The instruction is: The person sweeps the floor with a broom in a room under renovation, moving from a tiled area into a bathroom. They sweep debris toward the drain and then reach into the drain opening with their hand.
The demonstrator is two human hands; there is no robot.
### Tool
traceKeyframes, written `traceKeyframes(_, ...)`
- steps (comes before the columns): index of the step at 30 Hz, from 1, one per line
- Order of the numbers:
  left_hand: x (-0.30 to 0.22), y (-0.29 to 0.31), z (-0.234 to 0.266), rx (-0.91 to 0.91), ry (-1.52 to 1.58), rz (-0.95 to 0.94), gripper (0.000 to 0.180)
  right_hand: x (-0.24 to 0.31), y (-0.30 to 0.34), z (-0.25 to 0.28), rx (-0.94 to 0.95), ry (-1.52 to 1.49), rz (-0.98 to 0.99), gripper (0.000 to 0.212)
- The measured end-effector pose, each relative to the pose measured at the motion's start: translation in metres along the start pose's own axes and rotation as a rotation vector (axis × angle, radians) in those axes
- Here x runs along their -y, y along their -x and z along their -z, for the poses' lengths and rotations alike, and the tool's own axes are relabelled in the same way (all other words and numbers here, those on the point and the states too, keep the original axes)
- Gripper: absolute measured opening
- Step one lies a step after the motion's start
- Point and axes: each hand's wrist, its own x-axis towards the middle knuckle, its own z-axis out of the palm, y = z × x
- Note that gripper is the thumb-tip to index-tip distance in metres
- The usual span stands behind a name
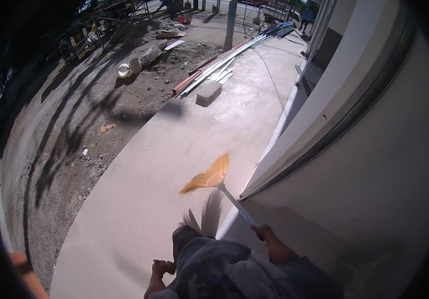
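My right hand [263,232] grips the pale handle of a soft broom [213,175] at the lower right. The broom's fan-shaped head of yellow-brown straw points away from me, with a red patch where it joins the handle. Its dark shadow falls on the concrete, apart from the straw, so the head looks raised off the floor. At the lower left, beside my leg, my left hand [162,267] hangs with its fingers curled in and no object showing in it.
The pale concrete walkway [139,199] borders rough dirt on the left and a wall [374,134] on the right. Ahead lie a grey block [208,93] and long pipes and strips [234,55]. White buckets [124,71] lie on the dirt. Other people are far off.
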Motion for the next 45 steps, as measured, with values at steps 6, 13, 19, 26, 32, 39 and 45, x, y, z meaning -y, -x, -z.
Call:
traceKeyframes(6, -0.056, -0.166, 0.078, 0.239, 0.458, 0.402, 0.031, 0.136, -0.120, 0.046, -0.167, -0.074, -0.051, 0.065)
traceKeyframes(13, -0.078, -0.375, 0.350, -0.079, 0.322, 0.333, 0.030, 0.304, -0.238, 0.116, -0.370, -0.238, -0.281, 0.062)
traceKeyframes(19, -0.275, -0.597, 0.690, -0.356, 0.943, -0.188, 0.024, 0.369, -0.304, 0.224, -0.354, -0.648, -0.302, 0.055)
traceKeyframes(26, -0.542, -0.717, 0.797, -0.355, 1.069, -0.325, 0.027, 0.404, -0.420, 0.388, -0.454, -0.780, -0.375, 0.053)
traceKeyframes(32, -0.710, -0.762, 0.730, 0.400, 0.221, -0.034, 0.019, 0.387, -0.502, 0.531, -0.439, -0.898, -0.423, 0.059)
traceKeyframes(39, -1.024, -0.867, 0.693, 0.397, -0.333, -0.181, 0.015, 0.303, -0.574, 0.659, -0.448, -1.125, -0.537, 0.062)
traceKeyframes(45, -1.313, -0.966, 0.771, 0.309, -1.109, -0.642, 0.027, 0.215, -0.587, 0.722, -0.538, -1.052, -0.763, 0.074)
